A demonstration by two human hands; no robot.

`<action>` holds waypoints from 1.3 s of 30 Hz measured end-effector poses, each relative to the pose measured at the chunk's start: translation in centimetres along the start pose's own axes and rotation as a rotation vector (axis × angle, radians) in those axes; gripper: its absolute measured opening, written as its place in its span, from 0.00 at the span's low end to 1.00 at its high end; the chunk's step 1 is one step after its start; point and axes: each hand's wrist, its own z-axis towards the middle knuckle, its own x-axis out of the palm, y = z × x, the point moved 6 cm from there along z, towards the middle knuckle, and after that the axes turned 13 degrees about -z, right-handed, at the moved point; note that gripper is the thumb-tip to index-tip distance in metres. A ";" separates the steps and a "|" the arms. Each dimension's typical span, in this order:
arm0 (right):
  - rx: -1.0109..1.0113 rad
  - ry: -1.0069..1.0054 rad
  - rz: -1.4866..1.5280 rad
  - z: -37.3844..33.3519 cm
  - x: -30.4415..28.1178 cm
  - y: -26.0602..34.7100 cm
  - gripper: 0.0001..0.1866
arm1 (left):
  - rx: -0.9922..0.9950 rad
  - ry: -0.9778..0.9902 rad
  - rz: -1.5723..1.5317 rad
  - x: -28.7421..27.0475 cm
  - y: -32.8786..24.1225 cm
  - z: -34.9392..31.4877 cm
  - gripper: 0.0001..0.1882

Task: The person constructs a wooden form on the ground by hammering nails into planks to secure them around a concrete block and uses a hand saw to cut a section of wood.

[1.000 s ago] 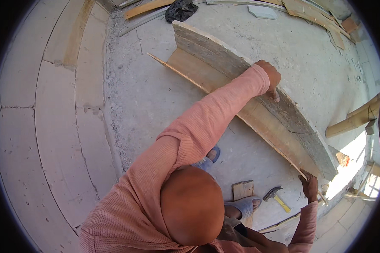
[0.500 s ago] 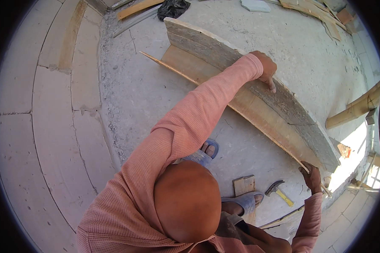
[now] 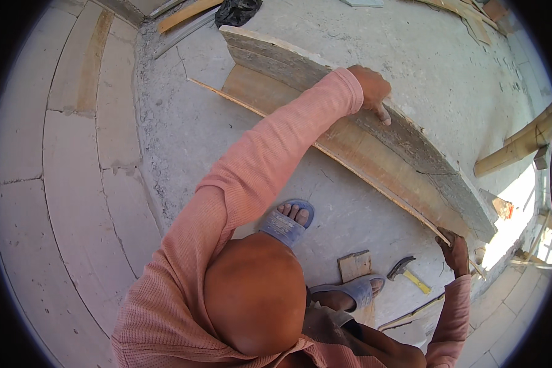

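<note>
A long trough of two joined boards lies slantwise on the concrete floor. One side is a grey, mortar-crusted board (image 3: 411, 132) standing on edge; the other is a brown wooden panel (image 3: 374, 156) with a pale, rough near edge. Across the middle reaches my left hand (image 3: 369, 91), closed over the upright board's top edge with the thumb or a finger down its inner face. At the near right end, my right hand (image 3: 454, 250) wraps round the brown panel's edge. The undersides of both boards are hidden.
A claw hammer (image 3: 410, 273) with a yellow handle and a small wood block (image 3: 354, 266) lie near my sandals (image 3: 286, 222). Pale block walls (image 3: 73, 184) rise at left. Bamboo poles (image 3: 515, 150) stand at right; a black bag (image 3: 239, 11) and planks (image 3: 187, 15) lie far left.
The view has shifted slightly, showing more of my left sandal. Both hands keep their hold on the boards, which have hardly moved against the floor.
</note>
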 end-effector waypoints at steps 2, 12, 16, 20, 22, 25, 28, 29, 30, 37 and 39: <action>-0.005 -0.040 0.019 -0.3 0.0 -0.1 0.20 | -0.013 0.037 -0.177 -2.0 1.2 -1.5 0.44; -0.057 -0.065 -0.014 -0.3 -0.8 0.8 0.19 | -0.289 -0.010 0.323 -11.7 20.5 -15.6 0.35; -0.061 -0.075 0.001 -0.5 -0.7 1.2 0.19 | -0.351 -0.081 0.296 -12.1 22.6 -14.6 0.27; 0.015 -0.073 0.016 -0.6 -1.1 1.6 0.18 | -0.243 -0.023 0.226 -11.7 23.0 -13.7 0.21; 0.031 -0.077 0.018 -0.6 -1.3 1.5 0.18 | -0.271 -0.012 0.157 -11.5 23.1 -13.7 0.20; 0.006 -0.062 -0.002 -0.5 -1.1 1.1 0.18 | -0.288 -0.027 0.157 -11.7 23.3 -13.6 0.20; 0.009 -0.063 -0.030 -0.6 -1.0 1.1 0.19 | -0.310 -0.026 0.140 -11.7 23.3 -13.4 0.20; 0.014 -0.060 -0.026 -0.6 -0.9 1.0 0.19 | -0.319 -0.018 0.137 -11.7 23.2 -13.4 0.20; 0.013 -0.060 -0.027 -0.6 -0.8 1.0 0.19 | -0.329 -0.010 0.133 -11.7 23.1 -13.5 0.20; 0.000 -0.051 -0.059 -0.9 -0.7 0.4 0.19 | -0.369 0.065 0.073 -10.9 23.3 -14.4 0.20; 0.005 -0.048 -0.047 -0.9 -0.7 0.5 0.19 | -0.382 0.050 0.087 -10.7 23.0 -14.6 0.20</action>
